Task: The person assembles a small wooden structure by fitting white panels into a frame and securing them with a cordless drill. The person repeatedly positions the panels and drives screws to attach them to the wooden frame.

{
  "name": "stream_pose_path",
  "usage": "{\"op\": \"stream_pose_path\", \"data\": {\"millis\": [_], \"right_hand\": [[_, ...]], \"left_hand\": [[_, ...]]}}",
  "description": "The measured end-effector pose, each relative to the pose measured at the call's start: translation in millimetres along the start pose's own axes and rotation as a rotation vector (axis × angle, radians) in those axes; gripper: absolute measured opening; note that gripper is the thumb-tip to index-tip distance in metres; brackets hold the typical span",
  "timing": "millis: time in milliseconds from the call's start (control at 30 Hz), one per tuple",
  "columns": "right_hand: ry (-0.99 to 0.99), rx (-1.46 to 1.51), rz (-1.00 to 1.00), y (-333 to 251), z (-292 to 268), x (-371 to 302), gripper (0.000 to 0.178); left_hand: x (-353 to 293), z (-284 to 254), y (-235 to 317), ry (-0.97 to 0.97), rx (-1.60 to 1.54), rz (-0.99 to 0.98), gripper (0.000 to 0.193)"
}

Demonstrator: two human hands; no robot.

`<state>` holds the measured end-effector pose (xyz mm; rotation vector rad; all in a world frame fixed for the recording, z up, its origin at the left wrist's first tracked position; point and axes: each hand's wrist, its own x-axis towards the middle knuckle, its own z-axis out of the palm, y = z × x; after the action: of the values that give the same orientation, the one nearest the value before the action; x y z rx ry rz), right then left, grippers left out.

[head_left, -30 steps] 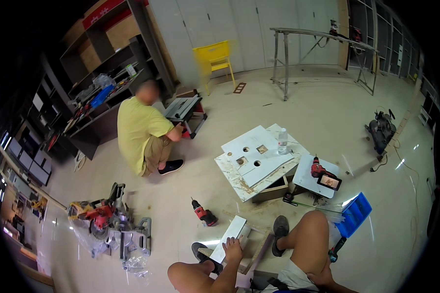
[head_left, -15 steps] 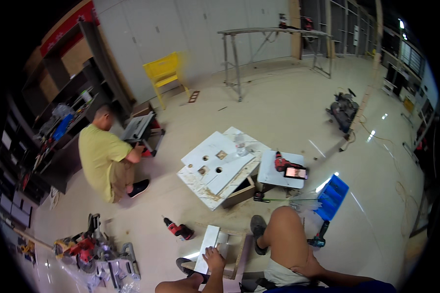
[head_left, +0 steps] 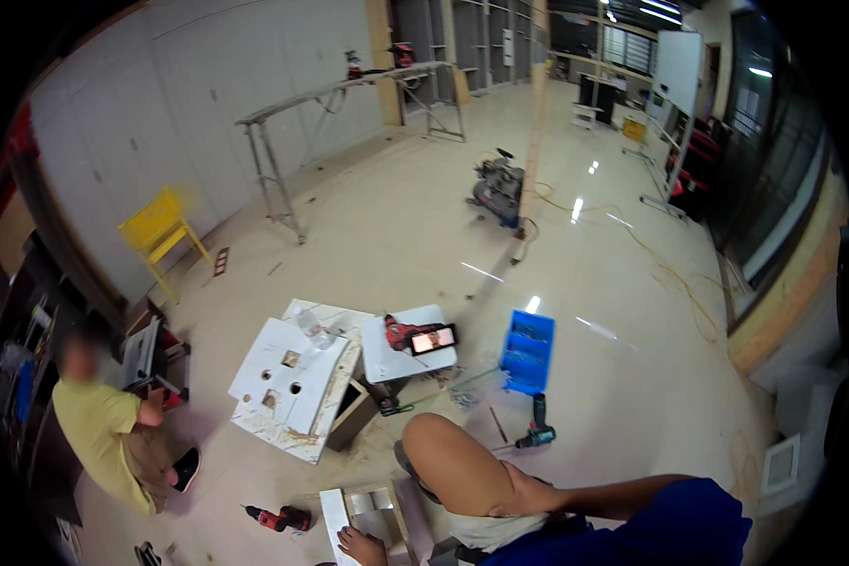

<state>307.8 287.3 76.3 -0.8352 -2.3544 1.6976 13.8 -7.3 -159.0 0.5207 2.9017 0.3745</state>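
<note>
My left hand rests on a narrow white board at the bottom, its fingers stretched out and apart. The board lies along one side of an open wooden frame that stands on the floor by my legs. My right hand lies against my bent leg; its fingertips are hidden there, so whether it is closed cannot be told. A red cordless drill lies on the floor left of the board. On the right, a teal and black cordless drill lies beyond my knee.
Ahead are a white panel with cut holes, a small white stool bearing a red drill and phone, a tape measure and a blue compartment tray. A co-worker crouches at left. Farther off stands a compressor-like machine.
My view has swung to the right, so the scene sits farther left and more of the right wall shows. My left hand stays on the white board, and my right hand stays at my leg.
</note>
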Motion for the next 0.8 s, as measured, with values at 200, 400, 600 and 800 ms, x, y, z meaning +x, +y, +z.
{"op": "stream_pose_path", "data": {"millis": [200,400,600,800], "right_hand": [[0.04,-0.005,0.009,11.8,-1.9,-4.3,0.104],[0.003,-0.082,0.094,9.1,3.6,2.3,0.116],[0.075,-0.075,0.078,23.6,6.4,-8.1,0.117],[0.094,-0.053,-0.033,36.2,0.5,-5.3,0.115]], "left_hand": [[-7.0,-11.9,17.4,-0.074,0.041,-0.018,0.061],[4.1,-14.2,6.5,0.016,0.016,-0.048,0.046],[-13.2,-5.2,18.8,0.0,-0.129,0.149,0.038],[-23.3,-6.8,23.5,0.012,-0.26,0.154,0.034]]}}
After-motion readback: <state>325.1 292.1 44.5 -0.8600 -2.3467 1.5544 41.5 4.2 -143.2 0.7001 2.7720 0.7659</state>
